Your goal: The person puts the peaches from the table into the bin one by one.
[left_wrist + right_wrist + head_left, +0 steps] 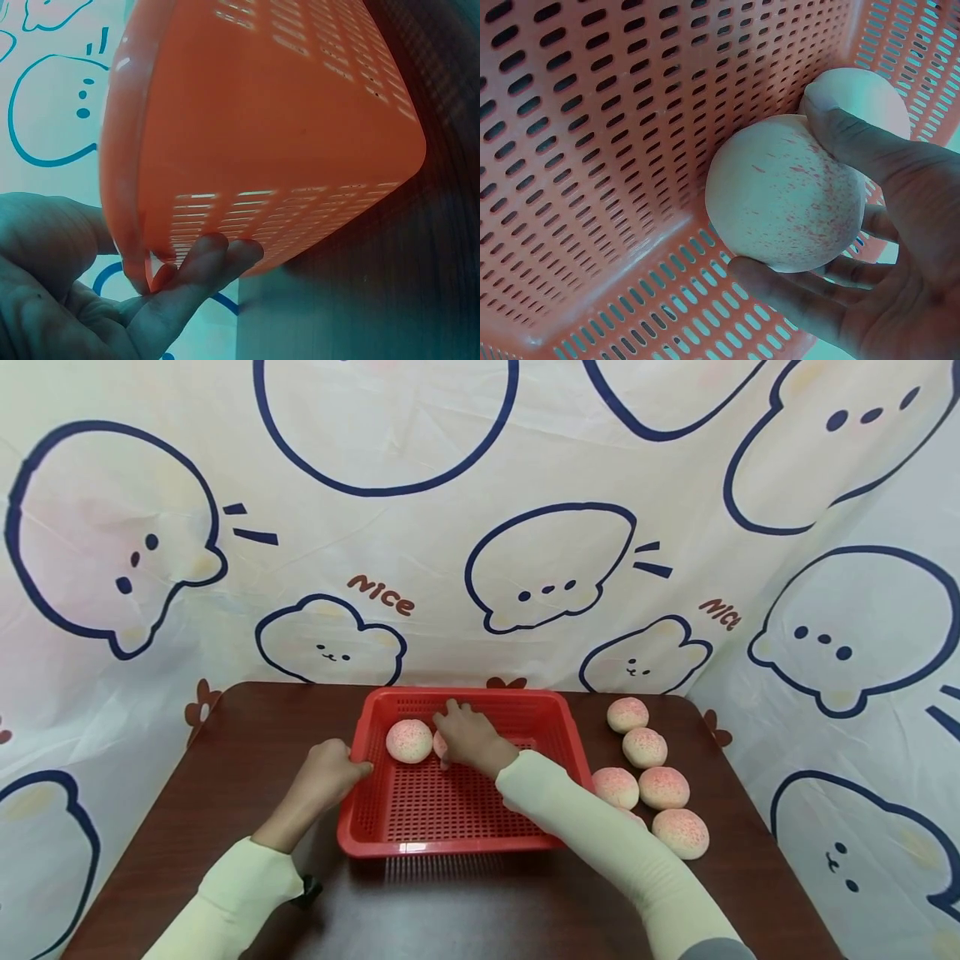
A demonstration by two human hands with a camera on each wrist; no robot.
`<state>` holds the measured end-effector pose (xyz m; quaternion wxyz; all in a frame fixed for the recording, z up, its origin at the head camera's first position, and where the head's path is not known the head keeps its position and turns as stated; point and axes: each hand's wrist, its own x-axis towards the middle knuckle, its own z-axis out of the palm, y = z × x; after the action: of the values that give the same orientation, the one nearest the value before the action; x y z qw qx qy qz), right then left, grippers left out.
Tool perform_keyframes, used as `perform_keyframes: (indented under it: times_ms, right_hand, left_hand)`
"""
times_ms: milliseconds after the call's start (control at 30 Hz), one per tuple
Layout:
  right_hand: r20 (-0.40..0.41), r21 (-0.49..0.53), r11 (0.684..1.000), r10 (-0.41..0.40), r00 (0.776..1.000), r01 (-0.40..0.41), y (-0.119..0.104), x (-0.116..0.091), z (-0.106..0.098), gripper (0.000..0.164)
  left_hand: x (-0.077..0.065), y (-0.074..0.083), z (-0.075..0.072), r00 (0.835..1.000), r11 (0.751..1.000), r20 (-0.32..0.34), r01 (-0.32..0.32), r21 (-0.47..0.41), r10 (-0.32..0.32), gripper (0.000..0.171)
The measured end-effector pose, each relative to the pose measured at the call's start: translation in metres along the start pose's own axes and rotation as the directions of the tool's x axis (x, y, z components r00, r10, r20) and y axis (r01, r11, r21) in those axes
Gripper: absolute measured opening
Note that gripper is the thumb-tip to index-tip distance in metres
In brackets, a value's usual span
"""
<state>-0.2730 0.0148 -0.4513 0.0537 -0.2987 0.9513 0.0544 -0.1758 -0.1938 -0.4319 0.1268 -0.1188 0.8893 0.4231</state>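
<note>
- Your left hand (328, 778) grips the left rim of the red, slotted, rectangular plastic basket (465, 847) at the frame's centre, thumb and fingers bent round the edge.
- Your right hand (471, 739) curls thumb and fingers around a round, cream, pink-speckled bun (780, 199) inside the basket, upper centre of the head view.
- Left of it sits a second speckled bun (409, 742).
- More speckled buns (664, 788) lie on the dark brown table (225, 777), right of frame.

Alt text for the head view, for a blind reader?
The right hand holds a pink-speckled bun beside another bun in a red basket, while the left hand grips its rim. More buns lie on the table at right.
</note>
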Motion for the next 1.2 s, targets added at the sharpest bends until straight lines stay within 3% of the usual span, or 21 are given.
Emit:
perform_keyframes:
  times_ms: [400, 867, 1067, 1200]
  right_hand:
    - [-0.011, 0.027, 1.000, 0.017, 1.000, -0.017, -0.0022, -0.0036, -0.0016, 0.063]
    - [0.033, 0.011, 1.000, 0.029, 0.999, -0.029, 0.0012, -0.0034, -0.0016, 0.070]
    - [0.026, 0.017, 1.000, 0.012, 1.000, -0.013, 0.0045, -0.0023, -0.0022, 0.058]
    - [0.020, 0.029, 1.000, 0.010, 1.000, -0.011, 0.0066, -0.0037, -0.0056, 0.059]
  left_hand:
    - [-0.0012, 0.0029, -0.0003, 1.000, 1.000, -0.009, -0.005, 0.023, 0.005, 0.021]
    - [-0.0012, 0.0022, -0.0003, 1.000, 1.000, 0.000, -0.001, 0.018, 0.001, 0.023]
    - [-0.0013, 0.0025, -0.0010, 1.000, 1.000, 0.003, -0.003, 0.025, 0.003, 0.023]
    - [-0.0010, 0.0029, -0.0012, 1.000, 1.000, 0.006, -0.006, 0.019, 0.006, 0.023]
